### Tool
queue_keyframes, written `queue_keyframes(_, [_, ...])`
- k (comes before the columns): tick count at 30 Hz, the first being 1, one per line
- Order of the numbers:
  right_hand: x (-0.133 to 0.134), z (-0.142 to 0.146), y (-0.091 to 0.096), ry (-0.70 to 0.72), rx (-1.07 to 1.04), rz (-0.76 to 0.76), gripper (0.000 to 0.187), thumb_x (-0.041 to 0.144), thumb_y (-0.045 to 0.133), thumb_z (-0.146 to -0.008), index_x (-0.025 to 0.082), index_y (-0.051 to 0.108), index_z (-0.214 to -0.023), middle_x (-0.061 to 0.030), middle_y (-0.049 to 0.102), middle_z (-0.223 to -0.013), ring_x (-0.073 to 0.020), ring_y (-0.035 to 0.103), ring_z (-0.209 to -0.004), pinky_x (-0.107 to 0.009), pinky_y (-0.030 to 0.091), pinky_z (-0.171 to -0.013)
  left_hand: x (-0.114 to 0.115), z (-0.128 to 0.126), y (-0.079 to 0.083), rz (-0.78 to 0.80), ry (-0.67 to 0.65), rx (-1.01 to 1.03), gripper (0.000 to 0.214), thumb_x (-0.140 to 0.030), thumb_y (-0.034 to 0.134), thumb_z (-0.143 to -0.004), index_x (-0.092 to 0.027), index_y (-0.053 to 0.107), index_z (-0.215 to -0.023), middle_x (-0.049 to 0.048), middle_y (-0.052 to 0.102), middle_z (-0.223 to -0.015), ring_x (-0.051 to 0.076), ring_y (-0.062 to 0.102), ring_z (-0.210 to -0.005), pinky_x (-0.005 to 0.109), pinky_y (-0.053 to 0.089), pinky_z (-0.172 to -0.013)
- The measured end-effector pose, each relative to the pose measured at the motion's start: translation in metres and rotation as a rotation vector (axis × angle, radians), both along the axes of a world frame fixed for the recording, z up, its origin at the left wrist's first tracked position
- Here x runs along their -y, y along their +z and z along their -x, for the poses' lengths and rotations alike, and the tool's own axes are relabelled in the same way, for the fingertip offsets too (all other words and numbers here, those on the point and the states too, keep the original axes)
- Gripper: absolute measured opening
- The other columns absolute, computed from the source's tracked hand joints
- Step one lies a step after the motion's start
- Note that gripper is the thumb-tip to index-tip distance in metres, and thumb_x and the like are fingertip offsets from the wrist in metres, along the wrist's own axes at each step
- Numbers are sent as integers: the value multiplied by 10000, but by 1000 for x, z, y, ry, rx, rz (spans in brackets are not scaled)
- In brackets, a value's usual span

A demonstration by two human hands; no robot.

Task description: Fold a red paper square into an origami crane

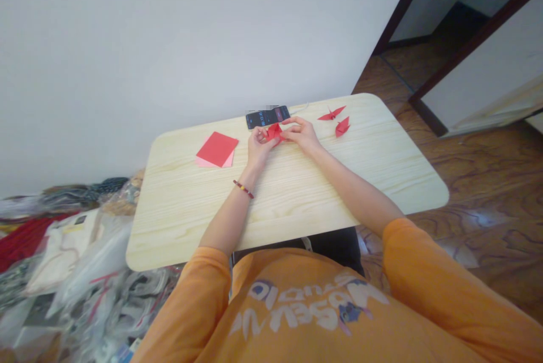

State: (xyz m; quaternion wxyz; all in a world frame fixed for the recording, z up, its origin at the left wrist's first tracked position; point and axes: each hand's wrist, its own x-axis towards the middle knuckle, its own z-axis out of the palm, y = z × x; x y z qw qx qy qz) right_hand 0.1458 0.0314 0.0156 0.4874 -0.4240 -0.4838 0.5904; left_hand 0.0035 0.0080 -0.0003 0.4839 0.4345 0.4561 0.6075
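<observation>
Between my two hands is a piece of folded red origami paper [274, 132], partly covered by my fingers. My left hand [258, 147] grips its left side, fingers closed on the paper. On the right side, my right hand [300, 133] pinches the paper between thumb and fingers. Just beyond them lies a phone [265, 117] with its screen lit. To the right rest two folded red paper pieces: a paper crane [332, 114] with spread wings and a more compact folded shape [342, 127].
Left of my hands, a stack of red and pink square paper [218, 149] lies on the pale wooden table [178, 210]. The table's far edge runs along a white wall [190, 29]. Bagged goods [89, 261] are piled at the left; a doorway opens at the right.
</observation>
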Motion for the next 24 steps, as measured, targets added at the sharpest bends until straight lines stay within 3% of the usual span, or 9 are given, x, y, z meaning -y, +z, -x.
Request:
queue_keyframes(8, [-3, 4, -4, -74, -13, 46, 406, 216, 772, -535, 202, 556, -878, 54, 640, -579, -118, 622, -574, -276, 533, -675, -2, 2, 0, 77, -13, 22, 454, -170, 741, -537, -228, 353, -766, -51, 613, -750, 124, 627, -690, 237, 474, -673])
queue_keyframes(24, [-11, -2, -8, -192, -54, 112, 334, 172, 747, -547, 202, 564, -825, 65, 619, -575, -106, 608, -581, -248, 516, -657, 2, 5, 3, 87, -212, 139, 567, -192, 790, -513, -261, 423, -939, -5, 659, -1014, 143, 670, -856, 290, 513, -812])
